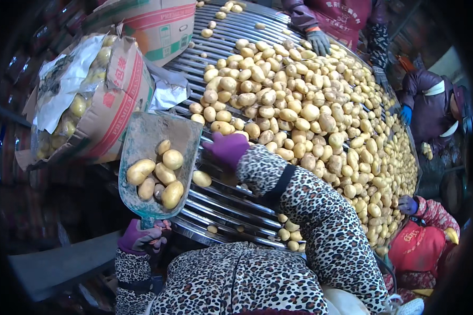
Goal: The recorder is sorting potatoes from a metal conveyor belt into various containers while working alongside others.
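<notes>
My left hand (142, 237), in a purple glove, is closed around the handle of a worn green scoop (128, 173). Several potatoes (165, 173) lie in the scoop, which rests its right side over the roller table's edge. My right hand (228, 149), also purple-gloved, reaches across the metal rollers (220, 202) beside the large heap of potatoes (299, 114). Its fingers point left towards the scoop, near potatoes at the heap's edge; whether it holds anything is not visible. A single potato (202, 178) lies on the rollers just right of the scoop.
An open cardboard box of potatoes (122, 90) tilts at the left, with another box (161, 27) behind it. Gloved co-workers' hands are at the heap's far edge (318, 41), at the right (406, 114) and at the lower right (408, 205). A beam (63, 260) runs at lower left.
</notes>
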Demonstrator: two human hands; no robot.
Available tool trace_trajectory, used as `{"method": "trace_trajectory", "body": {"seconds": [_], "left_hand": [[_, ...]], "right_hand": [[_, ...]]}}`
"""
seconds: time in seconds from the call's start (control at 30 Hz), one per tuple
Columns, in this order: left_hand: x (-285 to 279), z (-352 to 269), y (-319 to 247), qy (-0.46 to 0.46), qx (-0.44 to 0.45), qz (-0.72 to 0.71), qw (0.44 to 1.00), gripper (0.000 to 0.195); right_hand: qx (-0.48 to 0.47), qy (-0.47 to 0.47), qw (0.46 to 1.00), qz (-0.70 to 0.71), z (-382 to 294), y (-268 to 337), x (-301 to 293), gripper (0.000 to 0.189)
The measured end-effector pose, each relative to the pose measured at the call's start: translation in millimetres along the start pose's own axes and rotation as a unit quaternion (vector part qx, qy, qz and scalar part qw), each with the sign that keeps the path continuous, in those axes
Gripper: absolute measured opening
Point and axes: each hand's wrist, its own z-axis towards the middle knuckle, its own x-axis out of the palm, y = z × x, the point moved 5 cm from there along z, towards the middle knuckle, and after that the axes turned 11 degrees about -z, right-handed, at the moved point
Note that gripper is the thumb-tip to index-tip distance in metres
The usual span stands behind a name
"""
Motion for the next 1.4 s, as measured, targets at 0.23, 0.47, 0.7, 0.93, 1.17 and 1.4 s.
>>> {"method": "trace_trajectory", "body": {"seconds": [0.23, 0.47, 0.7, 0.93, 1.17, 1.4], "left_hand": [[37, 14, -3, 0.09, -0.006, 0.123, 0.988, 0.034], [81, 17, 9, 0.196, -0.034, 0.208, 0.958, 0.035], [124, 10, 46, 0.164, -0.028, 0.257, 0.952, 0.03], [160, -12, 96, 0.102, 0.026, 0.286, 0.953, 0.036], [228, -31, 138, 0.224, -0.102, 0.414, 0.876, 0.042], [234, -45, 162, 0.26, -0.179, 0.425, 0.848, 0.044]], "right_hand": [[-0.061, -0.119, 0.713, 0.688, -176, -59, -8, 0.089], [-0.007, -0.34, 0.515, 0.787, -398, -18, 2, 0.098], [0.122, -0.492, 0.528, 0.682, -536, 44, 39, 0.087], [0.21, -0.545, 0.43, 0.688, -607, 59, 107, 0.076], [0.221, -0.515, 0.456, 0.691, -578, 37, 95, 0.077], [0.206, -0.456, 0.701, 0.507, -478, 11, 47, 0.078]]}}
